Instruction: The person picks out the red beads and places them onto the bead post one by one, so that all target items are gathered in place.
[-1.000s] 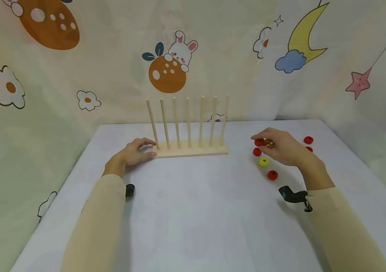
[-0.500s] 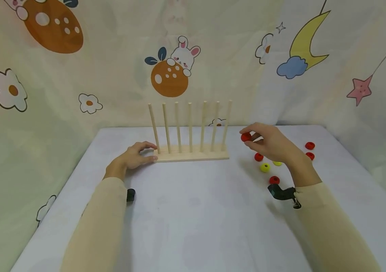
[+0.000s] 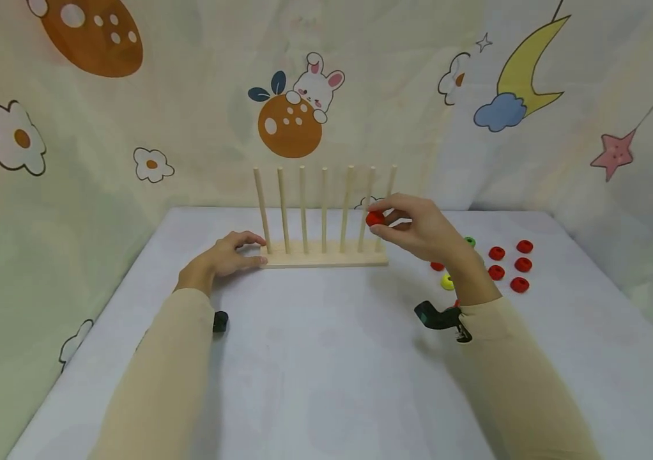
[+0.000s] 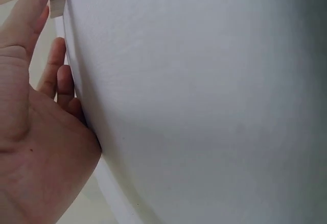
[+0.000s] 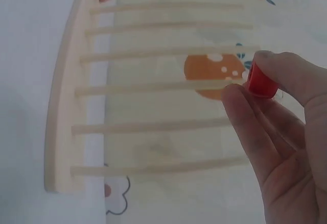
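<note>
We count left to right. One left hand point(image 3: 223, 257) in a beige sleeve point(image 3: 160, 370), black wrist device point(image 3: 220, 321) below it; grip drawn in, thumb and fingers on the left end of one long, flat base of pale wood point(image 3: 324, 259). Seven thin, round pegs of pale wood point(image 3: 324, 211) stand in a row on it. One red, rounded bead with a hole point(image 3: 375, 219) comes next, up off the white tabletop point(image 3: 315, 358), overlapping the sixth peg in the head view; we can't tell if they touch. One right hand point(image 3: 418, 227) has it pinched at the fingertips, grip closed to the bead's thickness. On the tabletop right of the base we see seven more red beads point(image 3: 519, 285), one yellow bead point(image 3: 447, 282) and one green bead point(image 3: 469, 241), some part-hidden by the right forearm.

Versus half a second ago: our held bead has gone left, from just off the right end of the base to in front of the pegs. Five reds now show right of the forearm, we saw two; green has come into sight, a second yellow has gone out of it. Left hand and base: same contact.
</note>
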### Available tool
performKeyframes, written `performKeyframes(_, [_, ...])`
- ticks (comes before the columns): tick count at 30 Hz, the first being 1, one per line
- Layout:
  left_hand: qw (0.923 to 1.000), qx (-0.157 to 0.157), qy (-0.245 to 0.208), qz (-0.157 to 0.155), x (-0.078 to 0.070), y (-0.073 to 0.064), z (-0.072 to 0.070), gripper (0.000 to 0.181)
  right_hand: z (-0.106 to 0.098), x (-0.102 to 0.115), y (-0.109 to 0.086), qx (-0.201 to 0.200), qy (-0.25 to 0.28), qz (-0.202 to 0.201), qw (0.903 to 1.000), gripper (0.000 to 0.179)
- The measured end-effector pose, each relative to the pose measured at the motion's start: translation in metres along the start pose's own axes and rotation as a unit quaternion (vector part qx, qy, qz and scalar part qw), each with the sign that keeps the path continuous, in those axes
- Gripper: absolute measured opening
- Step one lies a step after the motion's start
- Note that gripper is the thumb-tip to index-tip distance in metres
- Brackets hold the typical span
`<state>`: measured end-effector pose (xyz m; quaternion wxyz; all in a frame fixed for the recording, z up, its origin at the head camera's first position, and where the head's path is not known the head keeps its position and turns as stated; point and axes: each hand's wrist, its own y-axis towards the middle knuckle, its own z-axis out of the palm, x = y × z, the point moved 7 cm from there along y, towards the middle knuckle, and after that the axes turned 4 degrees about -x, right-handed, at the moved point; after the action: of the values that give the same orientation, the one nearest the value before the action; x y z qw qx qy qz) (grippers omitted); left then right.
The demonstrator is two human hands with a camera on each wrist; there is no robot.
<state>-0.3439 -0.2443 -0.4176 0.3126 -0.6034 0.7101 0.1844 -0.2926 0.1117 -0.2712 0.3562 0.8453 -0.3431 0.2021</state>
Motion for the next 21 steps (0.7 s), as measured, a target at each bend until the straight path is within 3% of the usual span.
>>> performKeyframes(7, [1.0,0.0,-0.008,-0.002,-0.004,0.002,0.002,0.054,0.016,0.02,0.015,0.011,0.05,-0.033,0.9982,0.031])
performKeyframes(15, [0.9999,-0.009,0.001,-0.012,-0.003,-0.001,0.002,0.054,0.028,0.016,0.02,0.007,0.07,-0.014,0.9974,0.03])
performKeyframes(21, [0.9997,-0.012,0.009,-0.021,0.0,-0.001,0.001,0.054,0.033,0.017,0.028,-0.012,0.079,-0.032,0.9963,0.03])
